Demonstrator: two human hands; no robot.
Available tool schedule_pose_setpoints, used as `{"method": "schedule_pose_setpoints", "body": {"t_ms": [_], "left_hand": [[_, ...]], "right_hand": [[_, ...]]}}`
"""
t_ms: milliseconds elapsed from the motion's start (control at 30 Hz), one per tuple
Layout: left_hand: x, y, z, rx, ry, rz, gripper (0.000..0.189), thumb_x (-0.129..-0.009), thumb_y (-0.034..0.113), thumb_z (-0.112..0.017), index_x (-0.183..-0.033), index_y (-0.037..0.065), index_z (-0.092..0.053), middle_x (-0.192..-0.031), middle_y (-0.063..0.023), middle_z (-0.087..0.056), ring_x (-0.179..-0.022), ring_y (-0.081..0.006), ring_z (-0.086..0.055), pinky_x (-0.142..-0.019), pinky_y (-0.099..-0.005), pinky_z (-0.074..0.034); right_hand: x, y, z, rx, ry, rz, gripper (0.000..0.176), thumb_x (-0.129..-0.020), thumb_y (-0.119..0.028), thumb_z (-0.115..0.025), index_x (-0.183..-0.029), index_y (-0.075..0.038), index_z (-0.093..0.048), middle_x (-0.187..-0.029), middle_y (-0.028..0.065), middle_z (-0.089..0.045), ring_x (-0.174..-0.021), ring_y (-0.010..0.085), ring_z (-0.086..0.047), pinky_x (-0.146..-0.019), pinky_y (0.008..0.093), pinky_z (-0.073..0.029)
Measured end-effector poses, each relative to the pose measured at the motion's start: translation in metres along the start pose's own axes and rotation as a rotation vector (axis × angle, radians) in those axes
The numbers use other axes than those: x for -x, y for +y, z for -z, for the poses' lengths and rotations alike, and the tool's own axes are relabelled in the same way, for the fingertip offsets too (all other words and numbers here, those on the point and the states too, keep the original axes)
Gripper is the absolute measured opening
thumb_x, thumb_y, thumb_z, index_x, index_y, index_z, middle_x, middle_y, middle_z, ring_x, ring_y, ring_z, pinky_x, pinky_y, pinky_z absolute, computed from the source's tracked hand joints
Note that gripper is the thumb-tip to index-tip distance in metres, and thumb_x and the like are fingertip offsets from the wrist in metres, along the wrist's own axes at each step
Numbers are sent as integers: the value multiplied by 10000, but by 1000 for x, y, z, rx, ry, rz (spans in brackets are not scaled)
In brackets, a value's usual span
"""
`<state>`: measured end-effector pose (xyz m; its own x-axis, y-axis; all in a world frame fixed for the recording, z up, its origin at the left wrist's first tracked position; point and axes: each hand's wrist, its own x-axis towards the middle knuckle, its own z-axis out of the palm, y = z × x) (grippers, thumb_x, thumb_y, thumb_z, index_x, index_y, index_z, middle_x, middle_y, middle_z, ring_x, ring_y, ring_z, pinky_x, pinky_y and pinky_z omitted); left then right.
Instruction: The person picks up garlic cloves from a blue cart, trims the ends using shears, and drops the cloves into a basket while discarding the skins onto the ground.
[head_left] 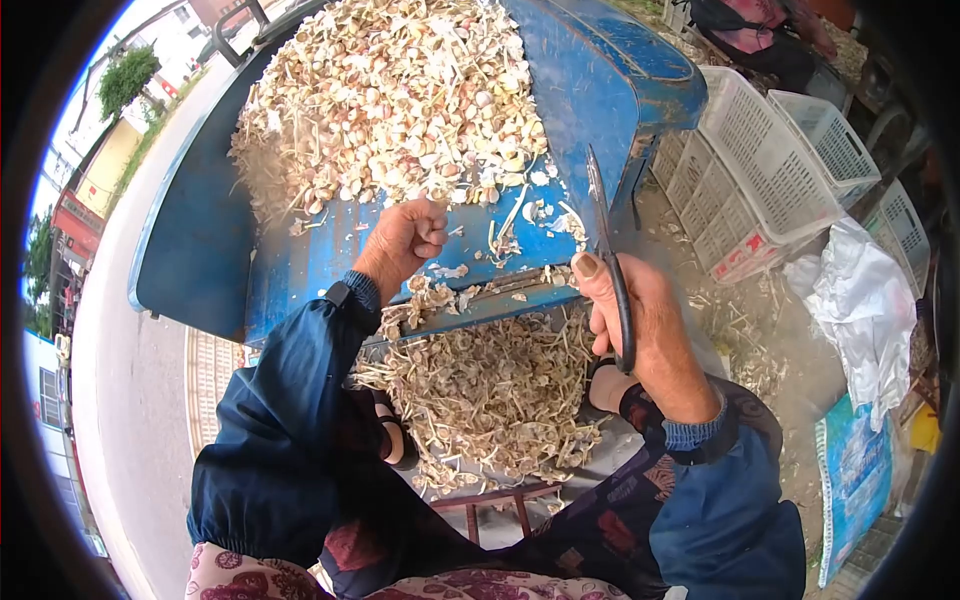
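My left hand (408,236) is closed, its fingers curled just above the blue truck bed (345,235). Whatever may be inside that fist is hidden. In my right hand (655,330) is a pair of scissors (605,225), gripped by the dark handle with the blades pointing up and away from me. A large heap of garlic (410,100), mixed with stalks and peel, fills the far part of the bed. Loose stalks (510,225) and scraps lie on the metal between my hands. Below the bed's edge, trimmed stalks and peel (490,395) form a pile between my feet.
White plastic crates (755,160) stand on the ground to the right. A white sack (860,300) and a blue printed bag (855,470) lie near them. Another person (765,35) sits at the upper right. A paved road (130,380) runs along the left.
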<state>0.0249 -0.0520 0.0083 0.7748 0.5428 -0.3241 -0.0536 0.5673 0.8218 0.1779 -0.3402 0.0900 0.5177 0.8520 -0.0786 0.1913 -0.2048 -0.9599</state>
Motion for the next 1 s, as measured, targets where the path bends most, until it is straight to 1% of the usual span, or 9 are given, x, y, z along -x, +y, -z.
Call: {"method": "schedule_pose_setpoints", "body": {"t_ms": [167,233,333,467,500,667,867,900,1000], "left_hand": [[-39,-6,-35,-919,289,-520,192,-806,123,-686,-674,-6,-634,-622,-67,-592,-508,-101,-500,-428,-268,-369],[-68,-13,-30,-1395,329,-743,201,-783,152,-707,-684,-22,-686,-603,-156,-625,-545,-199,-592,-530,-346,-484],[-83,-30,-36,-1471,331,-876,191,-748,173,-724,-730,-15,-698,-665,-208,-637,-609,-321,-628,-620,-412,-507],[-70,-34,-45,-1535,339,-811,150,-735,177,-725,-750,28,-713,-704,-191,-655,-693,-382,-635,-670,-440,-505],[-68,-34,-43,-1519,279,-911,156,-708,152,-747,-736,8,-696,-661,-177,-642,-623,-320,-631,-620,-403,-504],[-60,-36,-22,-1281,222,-716,221,-634,132,-804,-667,-13,-639,-563,-107,-596,-519,-140,-545,-528,-312,-463],[-21,-20,-28,-1256,280,-641,231,-662,131,-813,-742,-13,-650,-583,-56,-603,-538,-132,-546,-527,-310,-469],[-11,-12,-35,-1078,289,-392,200,-697,93,-802,-798,-12,-666,-580,-21,-589,-511,-99,-511,-479,-271,-424],[19,2,-42,-720,118,-209,160,-725,54,-784,-834,-8,-686,-579,6,-567,-476,-60,-453,-437,-222,-343]], "right_hand": [[1,-4,6,70,20,79,537,-914,-500,-609,-761,11,-552,-575,25,-478,-499,88,-471,-458,262,-399],[3,-9,3,14,50,121,509,-909,-374,-677,-653,29,-502,-524,66,-436,-530,100,-397,-478,323,-335],[3,-7,2,-30,33,97,474,-919,-348,-669,-684,43,-537,-545,79,-483,-544,105,-407,-484,333,-347],[3,0,9,4,-39,89,518,-915,-505,-619,-823,4,-587,-598,-12,-481,-498,57,-476,-431,229,-404],[3,0,10,50,-41,79,512,-912,-499,-626,-825,4,-590,-599,-12,-482,-495,56,-473,-430,228,-402],[4,-1,4,142,-37,183,498,-906,-385,-662,-698,54,-553,-607,222,-578,-544,318,-587,-543,408,-439],[0,10,-11,508,5,224,526,-878,-465,-663,-732,34,-580,-612,236,-588,-634,435,-615,-593,473,-472],[-1,12,-14,550,3,244,526,-874,-469,-665,-743,33,-582,-618,240,-592,-649,437,-622,-601,480,-477],[-2,12,-20,660,-15,287,516,-852,-474,-681,-777,26,-581,-626,227,-606,-645,416,-637,-600,483,-488]]}}
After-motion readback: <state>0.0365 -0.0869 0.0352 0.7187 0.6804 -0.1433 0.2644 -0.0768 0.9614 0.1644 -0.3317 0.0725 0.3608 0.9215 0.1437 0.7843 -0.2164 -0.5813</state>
